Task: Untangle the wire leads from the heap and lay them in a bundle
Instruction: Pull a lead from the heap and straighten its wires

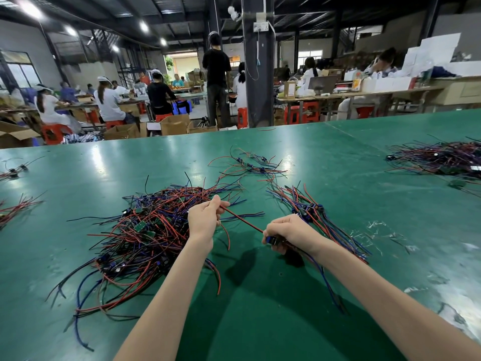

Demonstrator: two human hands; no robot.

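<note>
Hands first, 2 in view, both busy: L hand (203,220) pinches 1 red lead (242,220) btwn thumb and curled fingers; R hand (289,234) is clenched round that lead's other end, where a small blue part shows at the fingertips. Lead runs taut and straight btwn the 2 hands, sloping down toward the R one. Rest, big to small. 1 green table (260,329), glossy, fills the lower view. 1 heap (140,235) of red, blue and black leads w/ small green boards and blue parts, left of centre, under and beyond L hand; strands trail out toward the near edge. 1 far pile (440,158) of the same sort at the right edge, well apart. 1 bundle (322,217), leads lying roughly parallel, just beside and partly under R hand, right of the heap and apart from it. 1 loose cluster (250,165) of a few leads beyond both. 2 small clumps (13,173) at the left edge, 1 behind the other. Clear plastic scraps (377,229) right of the bundle, number unclear.
</note>
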